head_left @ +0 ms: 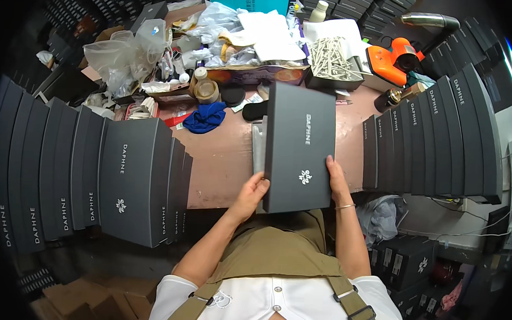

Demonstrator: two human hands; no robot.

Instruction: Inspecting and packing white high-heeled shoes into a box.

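Note:
A dark grey shoe box (301,139) with white print on its lid stands between my hands at the near edge of the pinkish worktop (221,158). My left hand (250,195) grips its lower left side, thumb bent against the edge. On the opposite side, my right hand (340,180) holds the box with its fingers along the edge. The box looks closed; what is inside is hidden. Just left of it, a pale grey flat piece (259,145) shows, partly covered by the box.
Stacks of similar dark boxes stand left (129,171) and right (425,134). At the back are a blue cloth (205,118), a glue-coloured jar (206,91), a carton of crumpled paper (255,73), a tray of white sticks (333,58) and an orange tool (386,65).

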